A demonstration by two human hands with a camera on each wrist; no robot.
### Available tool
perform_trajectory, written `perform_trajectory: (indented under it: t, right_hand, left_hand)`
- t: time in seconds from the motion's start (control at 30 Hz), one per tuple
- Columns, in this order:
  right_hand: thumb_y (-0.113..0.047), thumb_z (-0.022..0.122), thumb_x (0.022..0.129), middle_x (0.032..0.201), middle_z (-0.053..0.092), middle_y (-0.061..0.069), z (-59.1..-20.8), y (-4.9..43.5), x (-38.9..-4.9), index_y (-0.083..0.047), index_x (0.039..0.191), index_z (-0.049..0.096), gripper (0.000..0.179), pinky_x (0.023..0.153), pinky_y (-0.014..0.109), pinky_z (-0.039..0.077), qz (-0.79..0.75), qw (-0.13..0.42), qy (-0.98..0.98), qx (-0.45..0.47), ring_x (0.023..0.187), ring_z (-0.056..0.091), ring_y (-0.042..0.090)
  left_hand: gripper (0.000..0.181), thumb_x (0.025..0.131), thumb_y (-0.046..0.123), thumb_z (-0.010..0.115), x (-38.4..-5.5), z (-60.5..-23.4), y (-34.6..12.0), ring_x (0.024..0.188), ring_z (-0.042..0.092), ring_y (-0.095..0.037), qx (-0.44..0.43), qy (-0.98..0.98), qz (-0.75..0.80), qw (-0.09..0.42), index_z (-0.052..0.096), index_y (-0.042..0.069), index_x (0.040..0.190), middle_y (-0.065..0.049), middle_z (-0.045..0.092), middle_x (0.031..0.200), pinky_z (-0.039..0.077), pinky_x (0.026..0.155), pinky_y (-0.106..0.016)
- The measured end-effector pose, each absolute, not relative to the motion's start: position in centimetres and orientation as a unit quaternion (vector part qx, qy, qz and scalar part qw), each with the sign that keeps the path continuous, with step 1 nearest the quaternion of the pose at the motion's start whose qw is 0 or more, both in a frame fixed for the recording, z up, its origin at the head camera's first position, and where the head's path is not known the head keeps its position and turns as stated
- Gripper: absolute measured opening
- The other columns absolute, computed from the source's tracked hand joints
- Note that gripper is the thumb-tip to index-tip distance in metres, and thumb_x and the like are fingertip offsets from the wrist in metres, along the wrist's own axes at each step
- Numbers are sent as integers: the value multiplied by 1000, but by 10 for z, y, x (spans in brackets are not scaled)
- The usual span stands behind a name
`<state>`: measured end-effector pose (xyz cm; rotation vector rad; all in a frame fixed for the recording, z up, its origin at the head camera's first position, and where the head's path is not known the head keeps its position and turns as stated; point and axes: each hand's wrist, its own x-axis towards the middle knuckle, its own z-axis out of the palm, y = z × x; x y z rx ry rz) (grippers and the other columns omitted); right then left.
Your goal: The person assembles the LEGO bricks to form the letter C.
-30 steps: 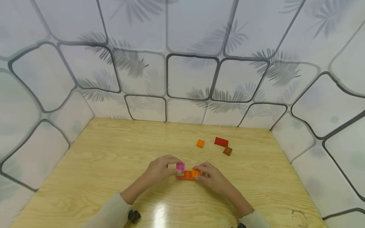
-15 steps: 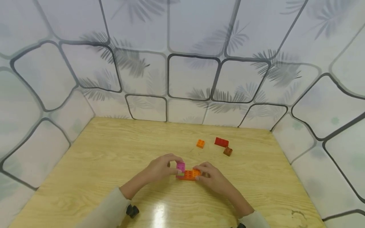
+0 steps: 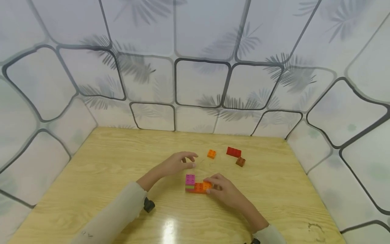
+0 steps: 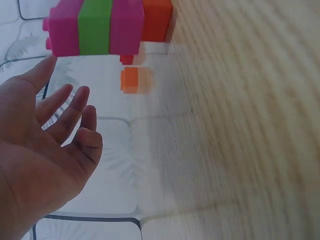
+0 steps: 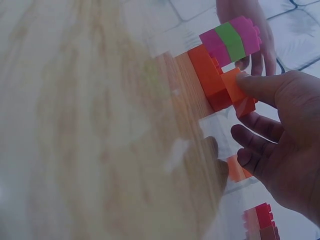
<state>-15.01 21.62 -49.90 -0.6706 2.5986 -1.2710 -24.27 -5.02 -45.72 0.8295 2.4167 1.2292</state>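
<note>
Low and just about the middle of the head view, a long orange-red toy brick (image 3: 198,187) lies on the wooden surface (image 3: 128,145), a pink-green-pink stack (image 3: 190,181) rising at its left end. On its right end I see a square orange brick (image 3: 207,185), pinched between the thumb and fingers of the right hand (image 3: 226,192). Above the stack, the left hand (image 3: 176,164) hovers, its fingers parted and holding nothing. Higher, right of centre, lie a loose orange brick (image 3: 211,154), a red brick (image 3: 234,152) and a brown brick (image 3: 240,161).
</note>
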Motion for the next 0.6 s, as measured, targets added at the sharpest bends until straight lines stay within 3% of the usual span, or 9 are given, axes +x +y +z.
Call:
perform_trajectory:
  t: [0.6]
  right_hand:
    - [-35, 64, 99, 118, 59, -3, -499, 215, -151, -18, 135, 64, 40, 80, 25, 48, -428, 90, 871, -224, 93, 52, 12]
  left_hand:
    - [44, 101, 31, 62, -299, -477, -15, 120, 57, -29, 292, 852, 412, 139, 58, 13, 141, -10, 61, 138, 50, 98, -46]
